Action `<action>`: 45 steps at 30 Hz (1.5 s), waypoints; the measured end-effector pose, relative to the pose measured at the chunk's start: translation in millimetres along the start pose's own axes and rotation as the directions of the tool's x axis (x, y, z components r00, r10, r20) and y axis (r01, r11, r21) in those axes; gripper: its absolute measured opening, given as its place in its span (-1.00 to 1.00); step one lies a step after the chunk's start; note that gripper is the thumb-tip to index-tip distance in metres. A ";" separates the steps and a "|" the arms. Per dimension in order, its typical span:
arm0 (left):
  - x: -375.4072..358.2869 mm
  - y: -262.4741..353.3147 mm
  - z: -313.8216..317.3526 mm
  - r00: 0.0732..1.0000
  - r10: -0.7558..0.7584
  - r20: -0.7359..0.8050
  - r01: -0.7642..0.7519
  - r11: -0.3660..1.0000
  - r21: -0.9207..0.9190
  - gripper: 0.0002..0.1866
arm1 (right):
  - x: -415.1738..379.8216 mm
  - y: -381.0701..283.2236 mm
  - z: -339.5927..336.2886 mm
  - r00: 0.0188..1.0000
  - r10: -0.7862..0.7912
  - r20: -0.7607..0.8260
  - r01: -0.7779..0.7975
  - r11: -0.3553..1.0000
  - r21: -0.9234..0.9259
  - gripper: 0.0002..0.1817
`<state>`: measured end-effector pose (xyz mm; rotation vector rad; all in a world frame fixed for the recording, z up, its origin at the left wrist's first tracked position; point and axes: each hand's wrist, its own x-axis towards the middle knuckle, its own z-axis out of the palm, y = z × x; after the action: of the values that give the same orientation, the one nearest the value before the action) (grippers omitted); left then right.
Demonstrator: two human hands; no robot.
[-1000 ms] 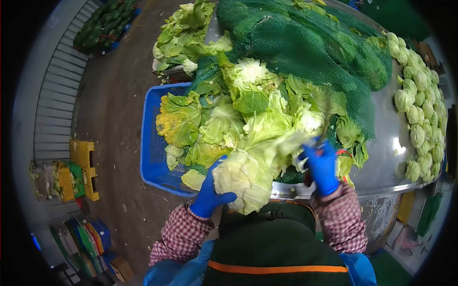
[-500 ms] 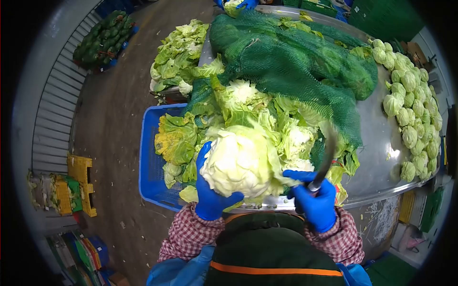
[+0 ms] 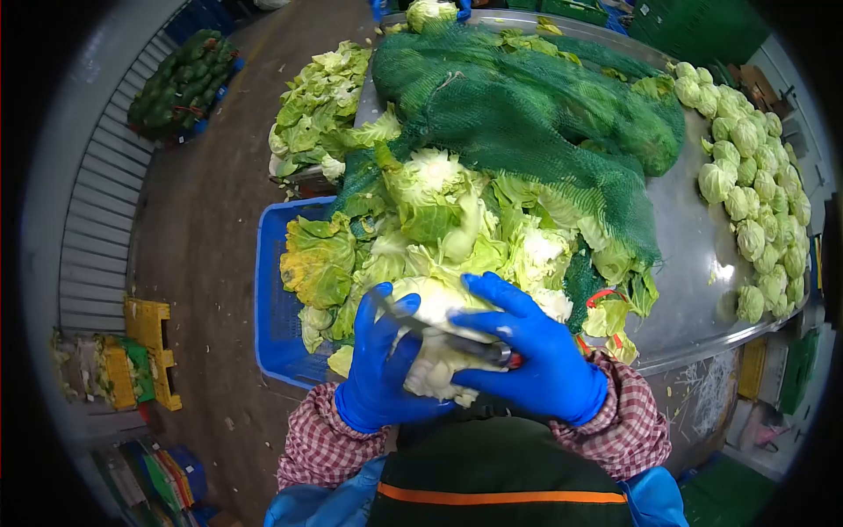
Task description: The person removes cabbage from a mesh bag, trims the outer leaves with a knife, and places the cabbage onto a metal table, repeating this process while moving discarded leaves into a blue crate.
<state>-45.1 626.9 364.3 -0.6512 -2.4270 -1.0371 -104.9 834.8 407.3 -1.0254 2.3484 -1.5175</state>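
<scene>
In front of my apron, a pale cabbage [image 3: 435,299] sits between my two blue-gloved hands. My left hand [image 3: 382,369] cups its left side, with the fingers curled round it. My right hand [image 3: 540,356] grips a knife with a dark handle [image 3: 492,351] and also touches the cabbage's right side. Its curved blade, smeared by motion, lies across the front of the cabbage toward my left fingers. Loose outer leaves [image 3: 439,211] are heaped just beyond.
A blue crate [image 3: 263,299] with leaves stands left. Green netting [image 3: 527,114] covers cabbages on the metal table [image 3: 680,263]. Trimmed cabbages [image 3: 755,176] line its right side. Another leaf heap [image 3: 320,105] lies at the back left. A co-worker's gloved hands hold a cabbage [image 3: 430,13] at the far end.
The cabbage has turned and come closer to my body. My right hand has moved left onto it, and the knife has swung from upright to lying across its front.
</scene>
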 end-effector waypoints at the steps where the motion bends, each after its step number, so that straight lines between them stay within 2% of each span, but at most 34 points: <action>1: 0.3 0.7 -2.9 1.000 0.004 0.004 -0.004 1.000 0.030 0.01 | -2.8 9.2 -0.1 0.997 -0.045 -0.069 0.051 0.995 0.084 -0.64; 3: -2.2 -0.2 -6.1 1.000 0.014 -0.004 -0.014 0.999 0.043 0.00 | -10.1 19.1 -14.9 0.886 0.445 -0.130 -0.325 0.797 0.510 -0.75; 5: -4.3 -1.8 -6.2 0.999 0.033 -0.017 -0.032 0.998 0.055 -0.02 | -1.4 36.3 -37.9 0.653 0.702 -0.283 -0.484 0.675 0.557 -0.77; 6: -6.9 -2.7 -5.2 0.999 0.043 -0.033 -0.041 0.997 0.066 -0.02 | -3.9 51.7 -40.6 0.677 0.642 -0.361 -0.488 0.758 0.432 -0.71; 7: -7.7 -4.1 -4.2 0.997 0.054 -0.047 -0.050 0.996 0.078 -0.02 | -2.0 47.8 -35.1 0.680 0.638 -0.361 -0.485 0.761 0.431 -0.71; 8: -6.3 -5.6 -2.4 0.997 0.055 -0.047 -0.051 0.995 0.080 -0.02 | -1.1 38.7 -22.5 0.841 0.385 -0.379 -0.267 0.906 0.327 -0.67; 9: -4.6 -6.1 0.5 0.998 0.050 -0.046 -0.045 0.994 0.098 -0.02 | -1.4 27.9 -8.3 0.925 0.103 -0.366 -0.019 0.974 0.227 -0.62; 11: 6.6 0.6 4.6 0.999 0.011 -0.036 -0.006 0.988 0.152 -0.03 | 4.3 -13.3 8.2 0.989 0.089 -0.116 -0.092 0.996 -0.022 -0.51; 13: 11.4 1.5 13.4 0.994 0.000 -0.108 0.019 0.984 0.179 -0.05 | 2.0 -11.8 19.7 0.999 0.006 0.042 0.000 0.990 -0.141 -0.48; 15: 17.2 15.6 4.3 0.996 -0.052 -0.071 0.060 0.990 0.127 -0.04 | -8.6 -1.8 19.0 0.990 -0.141 0.030 0.139 0.989 0.053 -0.71; 16: 5.0 2.5 1.6 0.998 0.023 -0.053 -0.010 0.972 0.237 0.01 | -16.2 9.6 19.1 0.985 -0.119 -0.122 0.144 0.966 0.216 -0.77; 17: 0.0 0.2 1.5 0.997 -0.052 -0.061 0.060 0.987 0.148 0.02 | -23.5 20.9 15.6 0.961 -0.070 -0.269 0.170 0.914 0.368 -0.83; 18: 0.3 0.6 0.9 0.997 -0.053 -0.061 0.061 0.987 0.147 0.02 | -24.4 32.2 -0.7 0.940 0.225 -0.258 -0.124 0.926 0.357 -0.80; 19: 1.6 1.8 -0.4 0.928 -0.370 -0.037 0.325 0.857 -0.399 -0.06 | -16.7 43.4 -18.8 0.829 0.499 -0.252 -0.406 0.847 0.342 -0.75; 20: 3.4 3.7 -1.9 0.790 -0.592 0.156 0.456 0.399 -0.795 -0.13 | -5.0 47.9 -33.6 0.805 0.573 -0.154 -0.480 0.781 0.400 -0.71; 21: 6.6 4.8 -2.3 0.635 -0.629 0.448 0.414 -0.213 -0.885 -0.20 | 5.2 50.6 -45.7 0.769 0.637 -0.060 -0.549 0.704 0.450 -0.64; 22: 9.7 5.3 -1.2 0.515 -0.468 0.718 0.213 -0.742 -0.636 -0.27 | 11.1 52.2 -49.2 0.836 0.534 0.127 -0.513 0.679 0.525 -0.45; 23: 9.4 4.0 4.2 0.512 -0.459 0.726 0.226 -0.744 -0.629 -0.27 | 12.7 58.0 -40.2 0.862 0.439 0.254 -0.471 0.505 0.724 -0.40; 25: 2.1 -9.1 30.8 0.573 -0.398 0.717 0.219 -0.768 -0.602 -0.35 | 13.6 76.2 -6.8 0.819 0.345 0.458 -0.563 0.330 0.758 -0.36; 27: -7.7 -27.4 60.6 0.631 -0.353 0.691 0.204 -0.784 -0.586 -0.42 | 16.8 50.5 -9.8 0.864 0.315 0.393 -0.489 0.339 0.804 -0.48; 29: -10.9 -29.8 73.5 0.675 -0.321 0.664 0.176 -0.804 -0.568 -0.48 | 12.2 48.1 -18.8 0.742 0.598 0.302 -0.602 0.397 0.692 -0.64; 31: -7.2 -15.3 71.6 0.635 -0.409 0.655 0.216 -0.720 -0.660 -0.44 | 10.6 41.8 -25.0 0.757 0.601 0.257 -0.579 0.435 0.690 -0.73; 33: 3.2 -0.4 62.7 0.566 -0.551 0.614 0.324 -0.536 -0.780 -0.35 | 4.0 43.5 -31.3 0.796 0.589 0.142 -0.426 0.378 0.822 -0.73; 34: -0.4 -3.9 59.6 0.565 -0.554 0.612 0.325 -0.532 -0.782 -0.35 | 0.2 43.2 -39.0 0.812 0.581 0.063 -0.295 0.315 0.902 -0.72; 35: -8.0 -10.0 56.5 0.626 -0.478 0.616 0.210 -0.657 -0.724 -0.33 | -4.7 43.4 -48.6 0.815 0.579 -0.016 -0.159 0.249 0.955 -0.70; 36: -14.1 -14.2 55.9 0.688 -0.406 0.601 0.101 -0.767 -0.633 -0.31 | -8.7 45.5 -58.4 0.878 0.472 -0.077 0.032 0.102 0.994 -0.69; 37: -16.1 -16.4 58.0 0.689 -0.407 0.600 0.101 -0.766 -0.635 -0.31 | -19.4 64.7 -70.6 0.860 0.498 -0.114 0.130 0.002 0.991 -0.60; 39: -18.2 -19.9 63.4 0.792 -0.416 0.447 0.008 -0.725 -0.689 -0.32 | -21.9 76.2 -88.8 0.895 0.306 -0.324 0.342 -0.005 0.940 -0.54; 40: -19.1 -21.1 67.1 0.793 -0.413 0.448 0.011 -0.725 -0.689 -0.32 | -21.7 74.7 -98.0 0.851 0.435 -0.292 0.131 0.363 0.923 -0.54; 41: -21.1 -21.3 71.2 0.678 -0.520 0.520 0.025 -0.690 -0.724 -0.33 | -20.6 71.7 -104.9 0.773 0.553 -0.310 -0.150 0.635 0.758 -0.54; 42: -23.8 -22.2 74.3 0.542 -0.618 0.570 0.047 -0.655 -0.754 -0.35 | -19.4 84.4 -95.2 0.789 0.434 -0.434 -0.304 0.891 0.338 -0.53; 43: -26.8 -25.8 76.0 0.539 -0.616 0.574 0.051 -0.657 -0.752 -0.35 | -18.2 102.0 -78.3 0.830 0.277 -0.485 -0.399 0.902 -0.167 -0.51; 44: -28.1 -31.3 77.6 0.569 -0.596 0.567 0.085 -0.643 -0.762 -0.33 | -19.0 106.5 -60.3 0.849 0.309 -0.428 -0.402 0.904 -0.146 -0.45; 45: -27.4 -34.9 78.2 0.600 -0.576 0.555 0.115 -0.625 -0.772 -0.32 | -3.4 62.8 -50.1 0.704 0.691 -0.163 -0.597 0.700 0.391 -0.39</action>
<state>-57.9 657.2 280.6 0.5524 -0.4393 -3.3327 -154.9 889.8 376.5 0.1559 2.1626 -1.7082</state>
